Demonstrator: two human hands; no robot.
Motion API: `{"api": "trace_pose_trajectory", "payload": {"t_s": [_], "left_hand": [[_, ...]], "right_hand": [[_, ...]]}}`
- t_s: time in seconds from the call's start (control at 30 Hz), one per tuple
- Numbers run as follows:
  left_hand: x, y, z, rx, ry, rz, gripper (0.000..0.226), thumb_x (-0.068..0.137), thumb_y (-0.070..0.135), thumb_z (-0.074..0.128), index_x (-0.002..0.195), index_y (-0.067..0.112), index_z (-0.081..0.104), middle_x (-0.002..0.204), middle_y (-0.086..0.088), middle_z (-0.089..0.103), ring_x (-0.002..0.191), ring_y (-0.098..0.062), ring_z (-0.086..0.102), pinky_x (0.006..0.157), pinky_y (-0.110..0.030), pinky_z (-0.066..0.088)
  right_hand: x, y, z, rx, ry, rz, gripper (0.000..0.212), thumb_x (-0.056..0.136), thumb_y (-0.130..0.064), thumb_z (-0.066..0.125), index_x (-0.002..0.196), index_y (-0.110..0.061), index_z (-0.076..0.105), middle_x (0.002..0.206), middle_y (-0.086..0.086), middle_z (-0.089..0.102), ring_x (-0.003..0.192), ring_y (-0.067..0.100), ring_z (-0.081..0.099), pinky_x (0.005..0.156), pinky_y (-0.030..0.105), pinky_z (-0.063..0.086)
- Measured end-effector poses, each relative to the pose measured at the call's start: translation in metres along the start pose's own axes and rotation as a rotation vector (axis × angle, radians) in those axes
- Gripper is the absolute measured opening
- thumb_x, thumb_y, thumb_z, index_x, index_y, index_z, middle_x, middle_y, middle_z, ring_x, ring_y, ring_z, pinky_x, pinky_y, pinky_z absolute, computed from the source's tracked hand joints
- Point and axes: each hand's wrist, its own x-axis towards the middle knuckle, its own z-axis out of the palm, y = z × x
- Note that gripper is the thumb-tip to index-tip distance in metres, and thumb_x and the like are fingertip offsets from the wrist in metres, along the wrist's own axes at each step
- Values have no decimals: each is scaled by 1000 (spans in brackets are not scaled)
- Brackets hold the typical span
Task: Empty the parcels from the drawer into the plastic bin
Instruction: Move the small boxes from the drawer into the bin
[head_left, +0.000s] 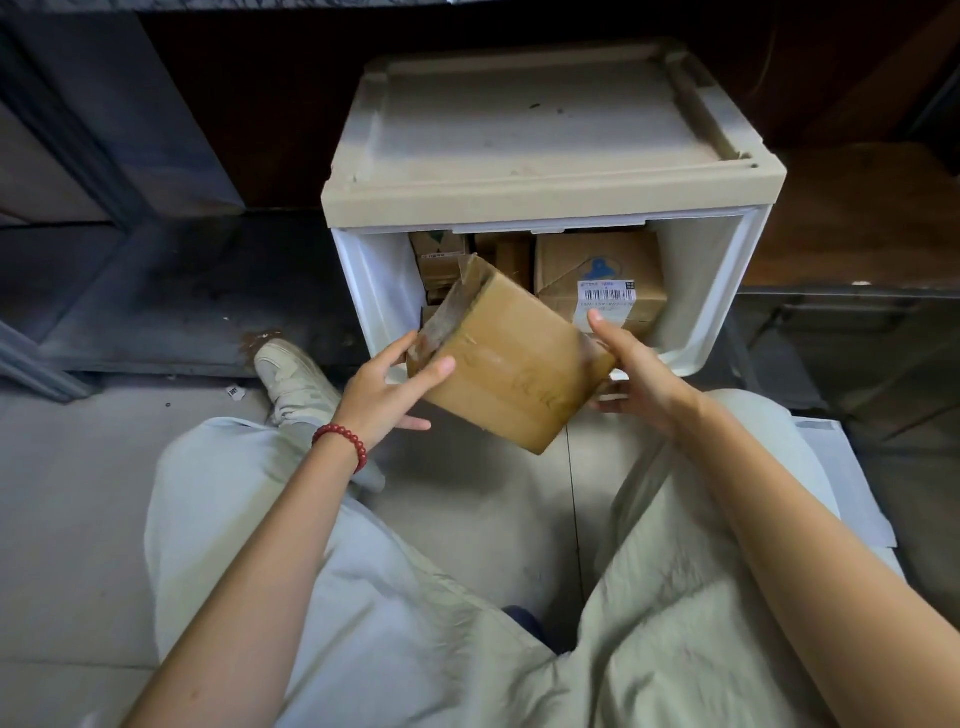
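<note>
Both hands are on a brown cardboard parcel (509, 364), held tilted just above the front edge of the open white drawer (698, 291). The left hand (395, 389) grips its taped end and the right hand (639, 379) clasps the other end. Inside the drawer there's a labelled parcel (602, 280) on the right side, with smaller parcels (441, 254) at back left.

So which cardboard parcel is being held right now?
The tilted brown box, between left hand and right hand, before the drawer; the others sit inside it.
</note>
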Motion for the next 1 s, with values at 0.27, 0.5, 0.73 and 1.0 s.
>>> {"api": "trace_pose_trajectory", "payload": {"t_s": [0.27, 0.5, 0.73, 1.0], "left_hand": [[-5, 2, 0, 69, 85, -73, 52, 83, 62, 53, 127, 34, 53, 123, 1, 57, 101, -16, 60, 68, -40, 61], [-7, -3, 4, 143, 53, -122, 54, 86, 74, 29, 129, 44, 43, 122, 1, 55, 97, -20, 62, 70, -36, 58], [-7, 9, 13, -51, 15, -101, 68, 74, 77, 50, 124, 30, 46, 120, 6, 53, 115, -22, 54, 83, -44, 56], [-8, 48, 37, 42, 76, 174, 64, 67, 72, 63, 120, 42, 42, 108, 22, 57, 99, -9, 62, 75, -38, 59]], "right_hand": [[5, -1, -3, 68, -17, -42, 42, 90, -53, 54, 126, -32, 55, 102, -11, 70, 87, 10, 66, 87, 29, 50], [1, -5, 0, 86, -57, -75, 49, 93, -56, 46, 128, -22, 52, 131, -4, 55, 107, 21, 62, 79, 33, 51], [1, -7, 3, 123, -46, -88, 47, 96, -49, 43, 133, -19, 47, 121, 0, 57, 86, 21, 66, 61, 26, 56], [-19, -25, -23, 133, 111, -238, 68, 78, -60, 49, 134, -23, 45, 117, 1, 59, 96, 19, 64, 69, 30, 52]]}}
